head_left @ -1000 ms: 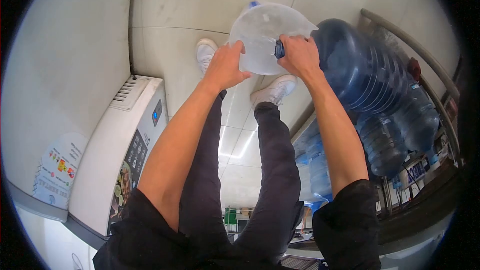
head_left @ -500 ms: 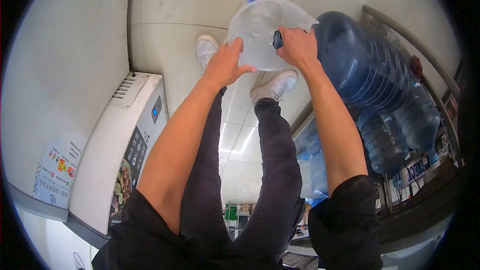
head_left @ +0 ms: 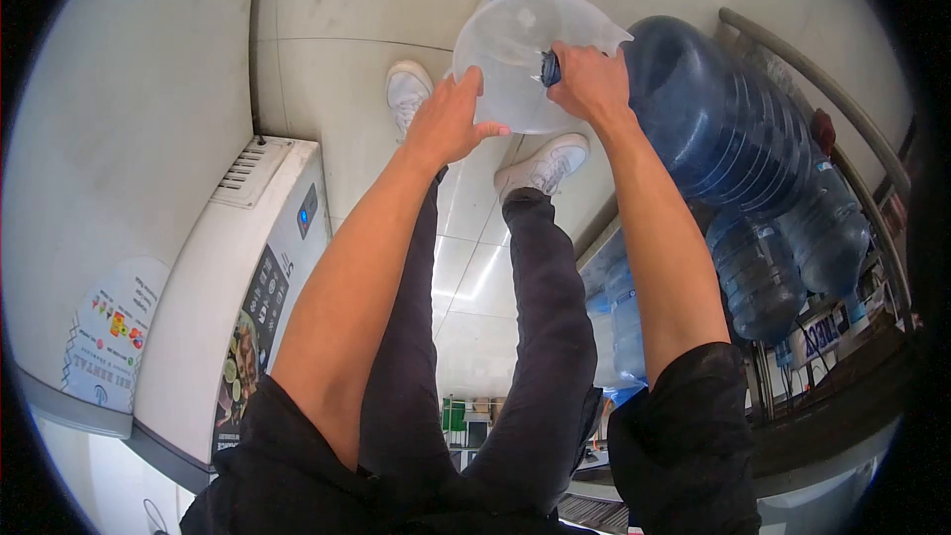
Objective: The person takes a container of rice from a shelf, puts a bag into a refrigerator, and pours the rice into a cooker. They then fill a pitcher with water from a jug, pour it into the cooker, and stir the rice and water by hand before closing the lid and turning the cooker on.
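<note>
A translucent white plastic jug (head_left: 515,35) with a pouring lip at the right is held above the floor. My left hand (head_left: 454,114) grips its near left rim, thumb inside and fingers hidden behind the wall. My right hand (head_left: 589,79) is wrapped round the dark neck of a large blue water bottle (head_left: 674,99) and holds that neck over the jug's mouth. The bottle lies on its side, to the right of my right hand. A thin splash of water shows at the neck.
More blue water bottles (head_left: 758,272) stand at the right beside a curved metal rail (head_left: 817,79). At the left is a white appliance (head_left: 188,327) with a food picture. My white shoes (head_left: 545,168) are on the tiled floor (head_left: 347,0) below the jug.
The jug and both hands appear slightly higher in the view. Both grips remain the same.
</note>
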A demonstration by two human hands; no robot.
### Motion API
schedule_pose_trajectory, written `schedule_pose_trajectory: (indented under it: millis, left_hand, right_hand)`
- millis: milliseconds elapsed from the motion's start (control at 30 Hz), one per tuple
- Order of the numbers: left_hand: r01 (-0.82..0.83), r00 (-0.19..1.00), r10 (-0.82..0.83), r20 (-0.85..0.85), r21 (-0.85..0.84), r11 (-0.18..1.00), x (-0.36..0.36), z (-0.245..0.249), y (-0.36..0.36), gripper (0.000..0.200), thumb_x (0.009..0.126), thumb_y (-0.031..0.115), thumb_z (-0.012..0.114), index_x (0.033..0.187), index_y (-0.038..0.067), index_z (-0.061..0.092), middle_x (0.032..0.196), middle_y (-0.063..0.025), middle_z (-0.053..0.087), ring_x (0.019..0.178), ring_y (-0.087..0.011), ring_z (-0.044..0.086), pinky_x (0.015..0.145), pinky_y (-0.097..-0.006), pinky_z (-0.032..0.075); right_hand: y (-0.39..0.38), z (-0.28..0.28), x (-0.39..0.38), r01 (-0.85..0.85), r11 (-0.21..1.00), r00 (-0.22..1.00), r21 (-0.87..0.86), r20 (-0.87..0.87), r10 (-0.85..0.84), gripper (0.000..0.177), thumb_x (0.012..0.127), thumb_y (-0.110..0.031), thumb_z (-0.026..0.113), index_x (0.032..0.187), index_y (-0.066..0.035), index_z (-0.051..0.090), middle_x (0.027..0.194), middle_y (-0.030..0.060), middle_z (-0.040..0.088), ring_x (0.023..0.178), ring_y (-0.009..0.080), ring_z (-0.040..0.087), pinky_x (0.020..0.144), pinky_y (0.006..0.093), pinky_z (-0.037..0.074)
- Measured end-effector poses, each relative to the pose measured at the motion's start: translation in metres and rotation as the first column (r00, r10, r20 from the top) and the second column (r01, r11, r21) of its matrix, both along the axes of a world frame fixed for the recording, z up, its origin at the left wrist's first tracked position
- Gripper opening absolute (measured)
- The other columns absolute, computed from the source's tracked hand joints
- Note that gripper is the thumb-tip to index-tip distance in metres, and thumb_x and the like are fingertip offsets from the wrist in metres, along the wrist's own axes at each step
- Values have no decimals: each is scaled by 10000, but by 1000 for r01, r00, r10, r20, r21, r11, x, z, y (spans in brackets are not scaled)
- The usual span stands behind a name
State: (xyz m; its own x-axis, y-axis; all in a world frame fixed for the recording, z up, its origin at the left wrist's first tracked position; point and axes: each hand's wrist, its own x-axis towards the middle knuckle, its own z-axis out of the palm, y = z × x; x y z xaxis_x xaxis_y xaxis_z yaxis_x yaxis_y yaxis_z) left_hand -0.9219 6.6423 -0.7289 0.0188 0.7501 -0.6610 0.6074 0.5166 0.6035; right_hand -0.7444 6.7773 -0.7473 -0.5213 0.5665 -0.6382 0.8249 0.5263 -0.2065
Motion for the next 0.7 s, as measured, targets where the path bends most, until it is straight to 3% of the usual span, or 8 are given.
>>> schedule_pose_trajectory:
  millis: [233,300,400,500,700]
  left_hand:
    - [13,1000,-13,-10,-38,999,0,0,0,626,705,400,818,1086,72,445,1034,-165,584,1001,-380,556,810,-472,470]
    - [7,1000,-7,-10,-15,1000,0,1,0,628,709,385,820,1080,54,436,1026,-186,587,988,-406,550,818,-477,456]
    - [0,1000,0,0,-1,1000,0,1,0,625,712,371,822,1075,44,432,1018,-194,589,984,-417,547,823,-477,449]
    - [1,1000,-1,15,-5,1000,-1,1,0,617,714,361,823,1072,41,434,1024,-196,588,989,-414,548,826,-474,449]
    - [-2,1000,2,18,-18,1000,-1,5,3,609,717,350,823,1072,38,440,1034,-205,584,994,-411,549,835,-471,446]
  right_hand:
    - [0,0,0,-8,1000,999,-27,47,9,334,671,-186,652,1002,-147,623,903,90,691,936,298,654,907,520,436]
    - [0,-1,-1,-11,1000,998,-25,67,13,342,670,-188,655,1008,-149,623,904,85,691,934,293,654,904,512,437]
    - [-2,-1,0,1,1000,1000,-4,24,0,281,718,-150,638,998,-167,651,859,91,700,892,281,673,969,574,400]
    - [0,-1,-2,-5,999,997,-35,76,8,361,666,-204,682,1017,-148,623,927,80,690,943,285,654,905,506,432]
    - [1,-3,-2,13,999,998,-52,69,-9,357,669,-205,682,1015,-147,617,923,85,689,951,288,654,933,529,422]
